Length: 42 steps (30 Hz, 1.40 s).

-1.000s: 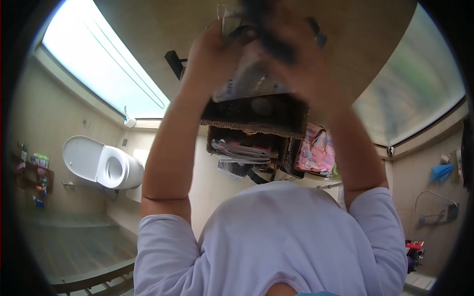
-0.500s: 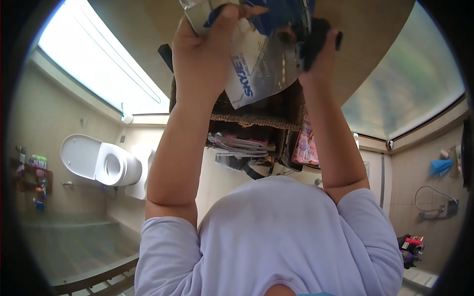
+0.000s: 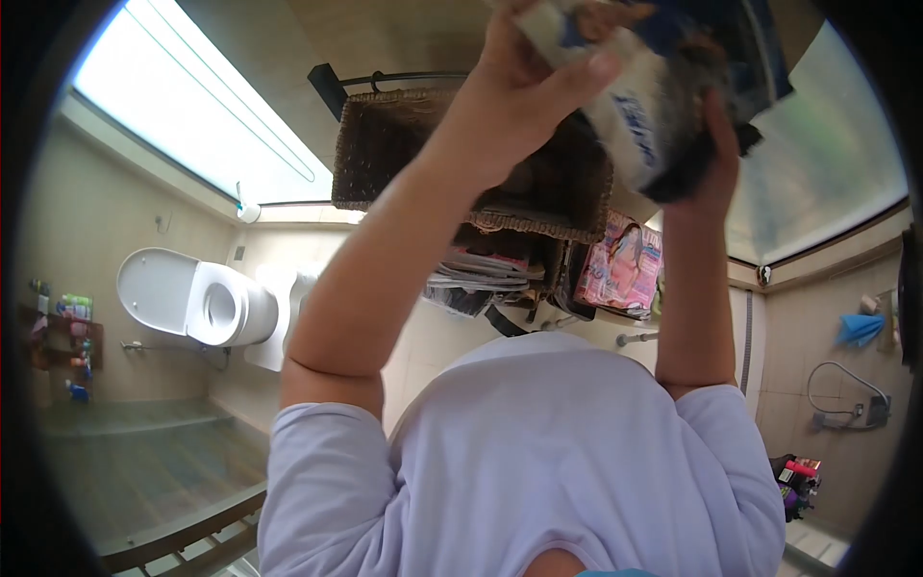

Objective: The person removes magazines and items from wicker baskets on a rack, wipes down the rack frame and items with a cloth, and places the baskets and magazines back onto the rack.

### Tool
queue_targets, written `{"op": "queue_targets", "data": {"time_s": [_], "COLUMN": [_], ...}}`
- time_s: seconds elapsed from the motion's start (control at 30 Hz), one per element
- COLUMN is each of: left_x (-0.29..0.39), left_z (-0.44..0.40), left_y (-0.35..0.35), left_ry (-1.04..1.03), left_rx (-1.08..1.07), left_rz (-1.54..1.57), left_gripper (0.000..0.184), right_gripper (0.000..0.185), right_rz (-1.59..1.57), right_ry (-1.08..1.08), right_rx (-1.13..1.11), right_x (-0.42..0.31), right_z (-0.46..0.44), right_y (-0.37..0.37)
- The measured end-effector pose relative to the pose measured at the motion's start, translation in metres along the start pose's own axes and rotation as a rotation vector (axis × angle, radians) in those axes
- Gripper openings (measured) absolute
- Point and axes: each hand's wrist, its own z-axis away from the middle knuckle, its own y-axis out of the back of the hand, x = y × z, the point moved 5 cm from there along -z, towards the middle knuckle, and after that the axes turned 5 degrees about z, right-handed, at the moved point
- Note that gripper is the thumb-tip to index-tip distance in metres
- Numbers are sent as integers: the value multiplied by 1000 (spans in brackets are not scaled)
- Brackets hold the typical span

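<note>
Both of my hands hold up a glossy magazine (image 3: 627, 108), blurred by motion, with blue SKYJET lettering on a pale page. My left hand (image 3: 529, 91) is closed on its left side, the thumb lying across the page. Around the lower right part wraps my right hand (image 3: 713, 163), its fingers partly hidden behind dark pages or a dark cover. Below and left of the magazine, a brown woven basket (image 3: 404, 144) hangs at a black rail; my left forearm crosses in front of it.
Under the basket lie stacked magazines (image 3: 486, 274), beside a pink-covered magazine (image 3: 620, 264) standing upright. A toilet (image 3: 245, 315) with raised lid is at left. Frosted windows flank both sides; a hand shower (image 3: 856, 409) and blue cloth (image 3: 860, 329) are on the right wall.
My hands have moved right with the magazine, and it has tilted. More of the woven basket and the pink-covered magazine now shows.
</note>
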Motion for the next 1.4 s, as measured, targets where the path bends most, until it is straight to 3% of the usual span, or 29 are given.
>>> {"op": "queue_targets", "data": {"time_s": [0.07, 0.1, 0.17, 0.23, 0.3, 0.4, 0.5, 0.6, 0.7, 0.8, 0.9, 1.0, 1.1, 1.17, 1.23, 1.33, 1.4], "left_x": [-3, -18, -53, -113, -142, -190, -191, -194, -184, -184, -183, -175, -142, -96, -45, -20, -24], "left_z": [13, 15, 19, 37, 47, 55, 61, 67, 73, 68, 66, 70, 58, 44, 34, 22, 24], "left_y": [21, 44, 72, 101, 104, 133, 125, 131, 126, 120, 119, 119, 119, 109, 98, 111, 105], "left_ry": [139, 268, 690, 472, 628, 603, 670, 588, 338, 678, 622, 854, 631, 835, 559, 560, 452], "left_rx": [-46, -52, -329, -762, -935, -1074, -1125, -908, -778, -891, -826, -1006, -1071, -880, -690, -559, -660], "left_rz": [12, -168, -882, -1295, -1567, -1660, -1727, -1513, -1446, -1435, -1392, -1455, -1434, -1418, -1205, -1153, -1263], "left_gripper": [36, 34, 29, 22, 24, 23, 26, 32, 32, 35, 38, 35, 33, 36, 30, 29, 31], "right_gripper": [43, 44, 44, 45, 46, 48, 47, 46, 44, 45, 46, 46, 46, 46, 46, 46, 46], "right_rz": [111, 154, 193, 169, 233, 264, 295, 301, 340, 314, 300, 337, 351, 352, 355, 359, 325], "right_ry": [100, 147, 229, 259, 323, 337, 314, 298, 284, 272, 265, 286, 291, 278, 273, 266, 250], "right_rx": [138, 227, 362, 409, 525, 605, 697, 706, 761, 749, 682, 661, 610, 575, 552, 490, 460], "right_x": [-31, -46, -71, -88, -97, -109, -116, -120, -121, -120, -117, -112, -107, -103, -99, -90, -83], "right_z": [8, 16, 36, 52, 66, 90, 116, 135, 146, 147, 142, 131, 118, 108, 100, 78, 71], "right_y": [28, 38, 56, 73, 85, 118, 136, 152, 163, 163, 155, 137, 127, 122, 116, 110, 97]}}
